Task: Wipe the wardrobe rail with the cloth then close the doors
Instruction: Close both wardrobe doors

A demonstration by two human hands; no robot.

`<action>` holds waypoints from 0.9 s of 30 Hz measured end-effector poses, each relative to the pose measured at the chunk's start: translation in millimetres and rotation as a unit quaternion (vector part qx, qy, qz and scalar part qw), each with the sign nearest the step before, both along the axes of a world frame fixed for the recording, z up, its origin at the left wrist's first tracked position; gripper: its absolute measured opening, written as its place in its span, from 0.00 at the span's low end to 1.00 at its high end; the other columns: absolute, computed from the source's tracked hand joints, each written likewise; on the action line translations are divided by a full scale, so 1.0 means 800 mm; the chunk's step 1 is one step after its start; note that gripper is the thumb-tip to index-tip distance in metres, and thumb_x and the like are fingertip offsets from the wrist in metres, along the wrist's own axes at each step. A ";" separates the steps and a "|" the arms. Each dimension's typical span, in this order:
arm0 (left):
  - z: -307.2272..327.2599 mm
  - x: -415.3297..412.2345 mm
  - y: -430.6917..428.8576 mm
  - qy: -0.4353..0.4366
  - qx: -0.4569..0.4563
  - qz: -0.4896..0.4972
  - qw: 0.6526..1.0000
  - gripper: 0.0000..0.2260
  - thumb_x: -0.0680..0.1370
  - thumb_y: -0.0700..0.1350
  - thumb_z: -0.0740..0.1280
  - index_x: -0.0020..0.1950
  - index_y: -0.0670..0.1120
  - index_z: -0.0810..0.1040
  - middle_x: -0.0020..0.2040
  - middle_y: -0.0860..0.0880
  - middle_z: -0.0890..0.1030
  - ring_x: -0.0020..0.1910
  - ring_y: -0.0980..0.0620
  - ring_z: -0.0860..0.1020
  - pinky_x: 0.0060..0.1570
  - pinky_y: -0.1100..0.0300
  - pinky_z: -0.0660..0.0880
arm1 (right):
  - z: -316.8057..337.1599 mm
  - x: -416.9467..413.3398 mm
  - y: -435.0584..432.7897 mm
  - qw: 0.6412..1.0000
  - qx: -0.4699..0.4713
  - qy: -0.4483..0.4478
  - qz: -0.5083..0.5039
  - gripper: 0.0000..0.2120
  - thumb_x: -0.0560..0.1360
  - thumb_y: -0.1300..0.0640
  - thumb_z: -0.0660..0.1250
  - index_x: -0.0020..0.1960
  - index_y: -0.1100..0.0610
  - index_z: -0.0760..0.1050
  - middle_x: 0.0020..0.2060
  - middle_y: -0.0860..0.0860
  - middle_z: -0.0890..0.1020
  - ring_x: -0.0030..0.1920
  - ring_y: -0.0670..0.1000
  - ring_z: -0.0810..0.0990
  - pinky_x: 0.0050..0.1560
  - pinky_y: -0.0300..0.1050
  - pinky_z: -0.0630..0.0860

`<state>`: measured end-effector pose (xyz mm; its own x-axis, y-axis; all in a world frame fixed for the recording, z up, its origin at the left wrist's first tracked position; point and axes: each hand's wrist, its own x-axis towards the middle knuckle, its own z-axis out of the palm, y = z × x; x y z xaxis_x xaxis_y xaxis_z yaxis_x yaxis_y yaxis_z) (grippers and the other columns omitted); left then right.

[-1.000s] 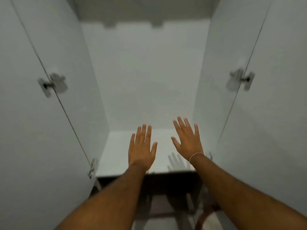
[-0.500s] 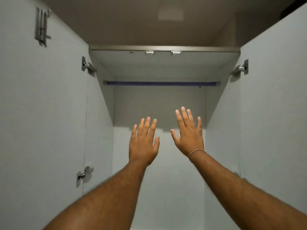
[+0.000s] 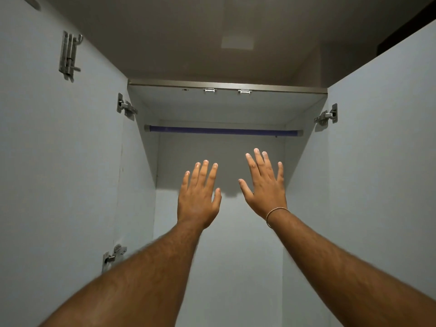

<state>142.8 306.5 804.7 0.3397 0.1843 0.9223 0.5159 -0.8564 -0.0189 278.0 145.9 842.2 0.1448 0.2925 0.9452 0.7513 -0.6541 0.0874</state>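
Two bare arms are raised into an open wardrobe, seen from the head camera. The left hand (image 3: 198,199) is held flat at the centre of the frame, fingers spread and nothing gripped; the right hand (image 3: 264,187) is held just beside it at 3 o'clock, likewise spread and empty, a thin band (image 3: 274,212) worn at the wrist. The rail (image 3: 224,131) is seen at 12 o'clock from the hands, a dark purple bar fixed across the top of the cupboard beneath the shelf (image 3: 226,107), well apart from both sets of fingertips. The left door (image 3: 59,161) is swung wide at 9 o'clock, a bolt (image 3: 69,56) mounted near its top, and the right door (image 3: 382,161) is swung wide at 3 o'clock. Hinges (image 3: 126,107) are shown at the upper corners. No cloth is to be seen anywhere. The job is judged barely begun: the rail is not yet touched, a cloth must first be fetched, the wiping is wholly left to do, and both doors remain to be shut.
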 end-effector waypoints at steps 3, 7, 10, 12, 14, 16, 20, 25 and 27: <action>0.006 0.001 -0.004 -0.006 0.000 -0.008 1.000 0.34 0.86 0.58 0.50 0.88 0.53 0.40 0.90 0.47 0.46 0.88 0.46 0.45 0.86 0.43 0.46 | 0.004 -0.009 -0.012 0.999 0.023 0.019 0.015 0.36 0.85 0.38 0.56 0.88 0.48 0.49 0.88 0.50 0.49 0.88 0.54 0.47 0.84 0.67 0.45; 0.007 0.005 -0.024 -0.040 -0.018 -0.043 0.998 0.33 0.85 0.58 0.50 0.88 0.52 0.44 0.90 0.47 0.49 0.88 0.47 0.47 0.86 0.43 0.48 | 0.017 -0.037 -0.046 0.991 0.085 0.049 0.086 0.34 0.85 0.41 0.60 0.86 0.48 0.54 0.87 0.48 0.52 0.88 0.52 0.47 0.85 0.68 0.44; 0.008 0.014 -0.061 -0.068 -0.029 -0.116 0.991 0.33 0.85 0.56 0.54 0.89 0.51 0.50 0.89 0.48 0.52 0.88 0.48 0.49 0.85 0.42 0.52 | 0.027 -0.063 -0.101 0.976 0.165 0.035 0.137 0.28 0.83 0.43 0.63 0.82 0.47 0.65 0.86 0.47 0.57 0.88 0.52 0.50 0.84 0.68 0.43; 0.007 0.025 -0.099 -0.082 -0.025 -0.193 0.977 0.33 0.84 0.54 0.59 0.88 0.51 0.54 0.89 0.49 0.55 0.88 0.49 0.51 0.84 0.43 0.53 | 0.030 -0.078 -0.151 0.972 0.194 0.003 0.129 0.25 0.82 0.43 0.63 0.77 0.45 0.71 0.85 0.46 0.60 0.87 0.52 0.53 0.83 0.68 0.44; 0.001 0.039 -0.149 -0.077 -0.011 -0.280 0.957 0.33 0.84 0.53 0.61 0.88 0.52 0.55 0.89 0.50 0.55 0.88 0.51 0.49 0.85 0.45 0.51 | 0.028 -0.090 -0.208 0.971 0.215 -0.036 0.101 0.23 0.80 0.44 0.63 0.74 0.44 0.73 0.85 0.47 0.62 0.87 0.52 0.54 0.82 0.68 0.45; -0.008 0.056 -0.208 -0.062 0.008 -0.359 0.931 0.33 0.84 0.53 0.62 0.88 0.53 0.55 0.89 0.52 0.54 0.88 0.53 0.49 0.85 0.47 0.50 | 0.026 -0.096 -0.268 0.967 0.239 -0.067 0.059 0.21 0.79 0.46 0.64 0.72 0.45 0.74 0.84 0.48 0.63 0.87 0.53 0.54 0.82 0.68 0.45; -0.034 0.085 -0.336 -0.027 0.027 -0.478 0.877 0.34 0.84 0.54 0.63 0.88 0.56 0.53 0.89 0.54 0.53 0.87 0.55 0.48 0.85 0.48 0.52 | 0.036 -0.092 -0.377 0.958 0.272 -0.088 -0.012 0.20 0.82 0.46 0.62 0.72 0.48 0.73 0.84 0.51 0.63 0.87 0.56 0.53 0.81 0.75 0.52; -0.042 0.103 -0.490 0.022 -0.026 -0.583 0.811 0.37 0.85 0.59 0.62 0.88 0.58 0.44 0.89 0.57 0.44 0.86 0.59 0.40 0.85 0.49 0.46 | 0.056 -0.064 -0.460 0.951 0.305 -0.036 -0.047 0.23 0.86 0.46 0.57 0.79 0.51 0.70 0.84 0.54 0.64 0.86 0.56 0.58 0.84 0.65 0.56; -0.038 0.109 -0.531 0.012 -0.033 -0.603 0.797 0.40 0.83 0.59 0.64 0.89 0.54 0.45 0.89 0.54 0.46 0.87 0.57 0.40 0.86 0.49 0.47 | 0.062 -0.053 -0.473 0.948 0.309 0.060 0.038 0.25 0.88 0.49 0.56 0.82 0.55 0.66 0.83 0.54 0.66 0.84 0.54 0.63 0.84 0.48 0.57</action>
